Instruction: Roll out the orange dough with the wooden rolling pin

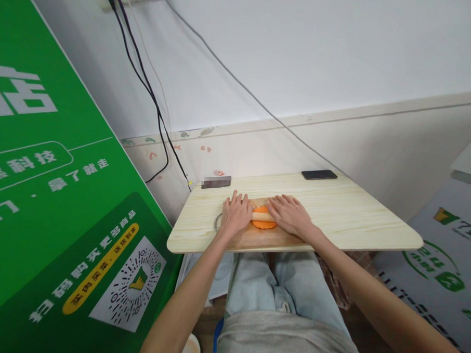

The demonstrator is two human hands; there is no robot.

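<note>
Both my hands lie palm down on a wooden rolling pin (261, 216) that rests across a flat orange lump of dough (263, 223). My left hand (234, 214) covers the pin's left end with fingers stretched flat. My right hand (289, 214) covers the right end, fingers also spread flat. The dough sits on a brown wooden board (261, 239) near the front edge of a small light wooden table (350, 213). A grey metal loop (217, 222) shows at the board's left end, just beside my left hand.
A black phone (319, 175) lies at the table's back right, a dark blurred item (216, 182) at the back left. A green printed panel (57, 205) stands close on the left. Black and grey cables (154, 97) hang down the white wall. Printed boards (449, 250) lie at right.
</note>
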